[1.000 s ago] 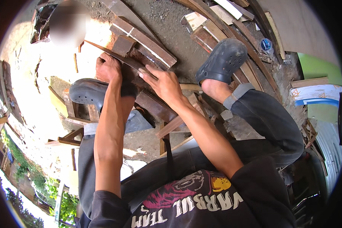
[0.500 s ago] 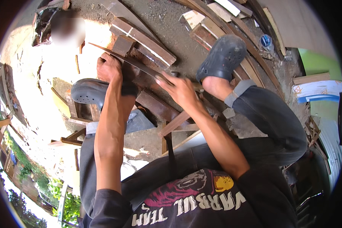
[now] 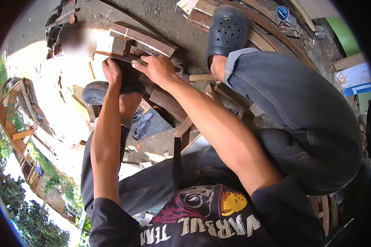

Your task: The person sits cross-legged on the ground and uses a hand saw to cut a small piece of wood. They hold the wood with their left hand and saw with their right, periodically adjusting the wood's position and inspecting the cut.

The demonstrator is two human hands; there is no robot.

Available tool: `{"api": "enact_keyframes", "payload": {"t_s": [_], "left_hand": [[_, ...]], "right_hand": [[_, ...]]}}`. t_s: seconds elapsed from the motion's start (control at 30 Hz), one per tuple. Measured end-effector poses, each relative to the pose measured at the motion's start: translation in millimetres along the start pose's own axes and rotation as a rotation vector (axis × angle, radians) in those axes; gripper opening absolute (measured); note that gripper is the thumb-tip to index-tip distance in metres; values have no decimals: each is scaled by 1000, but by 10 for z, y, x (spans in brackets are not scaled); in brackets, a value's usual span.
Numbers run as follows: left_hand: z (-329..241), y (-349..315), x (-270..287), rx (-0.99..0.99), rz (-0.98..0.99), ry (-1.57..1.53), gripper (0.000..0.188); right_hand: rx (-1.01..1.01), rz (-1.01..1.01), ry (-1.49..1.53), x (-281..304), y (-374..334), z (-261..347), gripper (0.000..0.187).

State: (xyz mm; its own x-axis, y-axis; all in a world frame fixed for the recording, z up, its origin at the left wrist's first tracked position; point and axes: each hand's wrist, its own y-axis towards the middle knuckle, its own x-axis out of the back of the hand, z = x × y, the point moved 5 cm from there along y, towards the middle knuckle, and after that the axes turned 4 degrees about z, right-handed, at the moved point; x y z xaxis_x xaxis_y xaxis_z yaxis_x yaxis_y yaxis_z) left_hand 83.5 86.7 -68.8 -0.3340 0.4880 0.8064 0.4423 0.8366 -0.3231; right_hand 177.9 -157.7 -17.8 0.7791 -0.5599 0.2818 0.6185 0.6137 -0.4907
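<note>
Your right hand (image 3: 158,70) has moved in nearer your left hand (image 3: 112,71), so both now sit close together. The right is clamped on the thin strip (image 3: 125,58), just beside the wooden block (image 3: 121,46); the left looks curled, its grip unclear.

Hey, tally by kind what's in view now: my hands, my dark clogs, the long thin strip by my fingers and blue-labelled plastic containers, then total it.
Hands: 2 (left hand, right hand)
Dark clogs: 2 (left clog, right clog)
Long thin strip: 1
Blue-labelled plastic container: 1
Total: 6
</note>
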Motion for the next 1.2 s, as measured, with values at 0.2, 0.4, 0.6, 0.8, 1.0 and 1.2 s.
{"api": "enact_keyframes", "payload": {"t_s": [0.2, 0.4, 0.6, 0.8, 1.0, 1.2], "left_hand": [[-169, -443, 102, -295, 276, 551, 96], [-530, -738, 316, -451, 460, 250, 85], [-1023, -1161, 908, -483, 598, -64, 78], [-1237, -1616, 1387, -490, 679, -195, 72], [-1404, -1769, 1607, -522, 743, -106, 77], [-1364, -1748, 1514, -542, 731, -94, 82]], "right_hand": [[-76, 132, -75, -68, -130, 290, 45], [144, 357, -85, 476, -114, 1053, 48], [55, 625, -90, 1098, -620, 2413, 29], [83, 569, -105, 1241, -1293, 2928, 41], [107, 438, -16, 1263, -1578, 3134, 54], [130, 422, -7, 1293, -1668, 3196, 48]]}}
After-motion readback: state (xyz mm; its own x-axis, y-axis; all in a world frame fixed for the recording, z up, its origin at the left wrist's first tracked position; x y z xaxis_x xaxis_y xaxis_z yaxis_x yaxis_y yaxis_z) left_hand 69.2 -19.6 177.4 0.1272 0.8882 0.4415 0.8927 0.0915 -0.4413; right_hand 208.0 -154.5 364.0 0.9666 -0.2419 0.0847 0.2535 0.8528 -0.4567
